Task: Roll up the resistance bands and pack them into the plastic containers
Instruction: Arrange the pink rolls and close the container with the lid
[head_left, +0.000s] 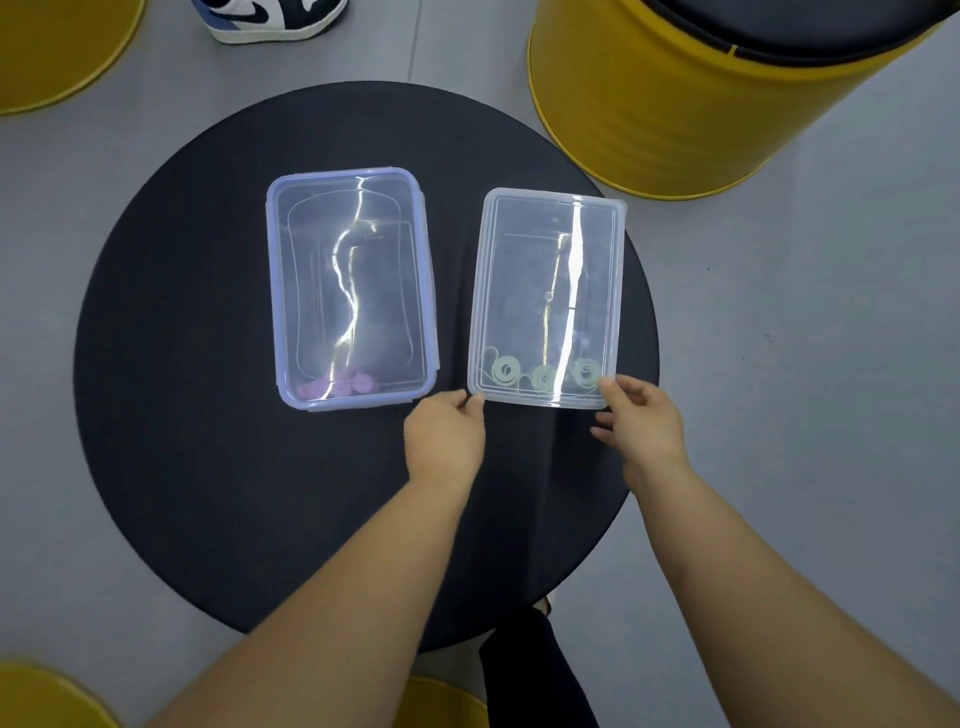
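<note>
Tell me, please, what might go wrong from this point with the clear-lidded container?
1. The left hand and right hand hold only the near corners of the clear lid, so its far end may stay unseated.
2. The leftmost green band roll looks loosely wound, with a tail out; it could unroll or catch under the rim.
3. The container sits near the right edge of the black table; a push might slide it off.

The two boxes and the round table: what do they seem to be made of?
Left box: clear glossy plastic with a bluish rim; light streaks glare on its lid. Right box: frosted, see-through plastic; green rolls show through. Table: matt black top, perhaps painted wood or plastic; hardly any glare.
</note>
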